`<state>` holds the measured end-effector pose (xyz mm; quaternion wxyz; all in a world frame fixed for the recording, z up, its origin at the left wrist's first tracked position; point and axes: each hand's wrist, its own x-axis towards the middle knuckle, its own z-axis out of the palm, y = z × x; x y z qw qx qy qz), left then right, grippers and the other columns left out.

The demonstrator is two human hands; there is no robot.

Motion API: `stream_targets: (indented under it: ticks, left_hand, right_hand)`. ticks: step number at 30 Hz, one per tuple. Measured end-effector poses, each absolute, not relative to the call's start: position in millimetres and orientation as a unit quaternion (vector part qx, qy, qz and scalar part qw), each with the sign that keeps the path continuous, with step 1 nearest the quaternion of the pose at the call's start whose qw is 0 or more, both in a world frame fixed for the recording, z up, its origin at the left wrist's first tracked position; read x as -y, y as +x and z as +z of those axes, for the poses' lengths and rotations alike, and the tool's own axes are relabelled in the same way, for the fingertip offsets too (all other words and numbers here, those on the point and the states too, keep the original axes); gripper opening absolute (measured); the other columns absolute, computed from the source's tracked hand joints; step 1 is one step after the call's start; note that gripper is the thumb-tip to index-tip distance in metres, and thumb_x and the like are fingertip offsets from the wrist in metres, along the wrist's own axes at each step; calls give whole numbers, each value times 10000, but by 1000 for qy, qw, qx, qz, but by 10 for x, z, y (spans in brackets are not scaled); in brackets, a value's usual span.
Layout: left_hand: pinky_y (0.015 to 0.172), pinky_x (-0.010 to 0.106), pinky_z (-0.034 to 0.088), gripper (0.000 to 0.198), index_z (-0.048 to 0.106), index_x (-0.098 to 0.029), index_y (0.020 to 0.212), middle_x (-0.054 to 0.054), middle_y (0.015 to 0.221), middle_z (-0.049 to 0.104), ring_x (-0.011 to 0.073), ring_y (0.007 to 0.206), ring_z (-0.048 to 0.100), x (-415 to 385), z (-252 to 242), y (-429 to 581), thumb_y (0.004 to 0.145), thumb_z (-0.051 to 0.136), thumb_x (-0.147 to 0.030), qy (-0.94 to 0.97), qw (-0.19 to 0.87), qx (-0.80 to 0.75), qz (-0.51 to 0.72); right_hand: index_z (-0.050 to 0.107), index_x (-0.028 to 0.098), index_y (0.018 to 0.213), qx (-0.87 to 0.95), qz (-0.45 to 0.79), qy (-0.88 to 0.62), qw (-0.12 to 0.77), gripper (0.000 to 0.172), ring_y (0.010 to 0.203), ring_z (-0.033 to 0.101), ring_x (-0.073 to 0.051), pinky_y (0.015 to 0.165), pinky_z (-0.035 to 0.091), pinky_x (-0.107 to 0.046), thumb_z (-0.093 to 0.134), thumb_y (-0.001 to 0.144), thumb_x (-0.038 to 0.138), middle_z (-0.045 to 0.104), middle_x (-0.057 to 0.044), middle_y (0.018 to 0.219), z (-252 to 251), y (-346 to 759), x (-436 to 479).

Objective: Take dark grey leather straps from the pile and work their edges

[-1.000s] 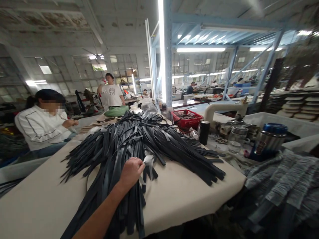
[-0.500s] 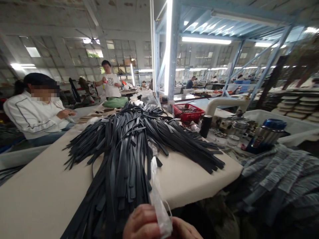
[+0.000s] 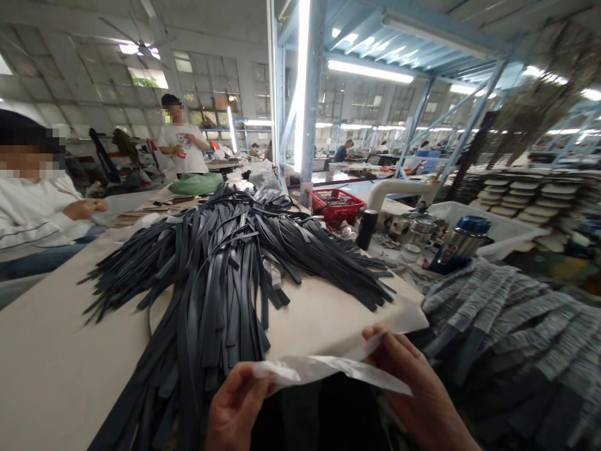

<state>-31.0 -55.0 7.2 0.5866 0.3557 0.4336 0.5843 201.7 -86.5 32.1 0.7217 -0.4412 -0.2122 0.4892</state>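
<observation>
Bottom of frame — left hand (image 3: 235,407) and right hand (image 3: 413,388) pinch a clear plastic strip (image 3: 328,369) stretched between their fingers, just in front of the black straps (image 3: 220,269).

two hands, left hand (image 3: 237,407) and right hand (image 3: 417,391), one clear plastic strip (image 3: 323,368), one heap of black straps (image 3: 225,263), one red basket (image 3: 337,205), one black bottle (image 3: 366,229), one blue-capped steel flask (image 3: 460,244), two nearby people.

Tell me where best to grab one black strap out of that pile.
Probably by a loose end: the black straps fan out with free tips toward the near table edge. Come from the near side, beside the left hand, and pinch one tip; mid-pile they overlap.
</observation>
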Motion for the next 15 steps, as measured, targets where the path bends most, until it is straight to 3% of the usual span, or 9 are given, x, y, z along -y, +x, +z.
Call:
stream_targets:
  ticks: [3,5,8,10,11,13,15]
  left_hand:
    - [642,189,528,404,683,-171,829,4,749,707,116,655,637,255,71,-222,609,858,-462,327,627,-422,567]
    - [637,214,534,476,663,-192,985,28,912,720,134,716,665,16,99,-209,632,840,-458,345,625,-415,564]
    - [714,213,528,572,616,-249,1152,38,1195,658,154,939,663,-251,201,-268,654,825,-438,400,548,-419,604]
    - [788,215,521,472,670,-230,1061,40,1149,681,161,983,646,-246,309,-325,676,805,-467,423,518,-422,613]
    - [810,232,524,412,699,-213,981,51,1069,708,173,953,651,-172,371,-349,689,788,-490,435,526,-418,599]
    - [820,305,548,380,726,-198,830,78,902,735,218,863,669,95,502,-389,696,752,-553,455,592,-389,539]
    - [745,382,572,455,730,-216,744,100,775,722,272,776,681,432,629,-430,645,725,-660,470,680,-339,450]
  right_hand:
    - [768,173,799,291,370,-509,721,309,523,551,-101,488,443,-184,875,646,419,683,-23,632,300,2089,989]
    - [750,193,847,325,320,-510,729,245,431,489,-72,422,376,-163,826,726,393,621,17,544,276,2090,1068]
    - [705,230,860,361,312,-471,742,132,373,479,-46,378,358,-161,734,828,355,698,-2,753,304,2084,1165]
    - [696,220,810,421,308,-457,721,114,435,571,-75,445,462,-197,701,858,323,720,-40,912,358,2091,1201]
    - [699,213,768,456,299,-456,703,147,501,624,-106,506,507,-216,689,868,320,724,-50,899,386,2096,1209]
    - [717,207,711,515,279,-455,671,226,639,681,-158,604,544,-233,672,883,347,722,-64,812,425,2103,1208]
    - [740,209,717,547,276,-441,656,272,716,697,-181,667,559,-249,658,887,404,726,-85,848,431,2100,1190]
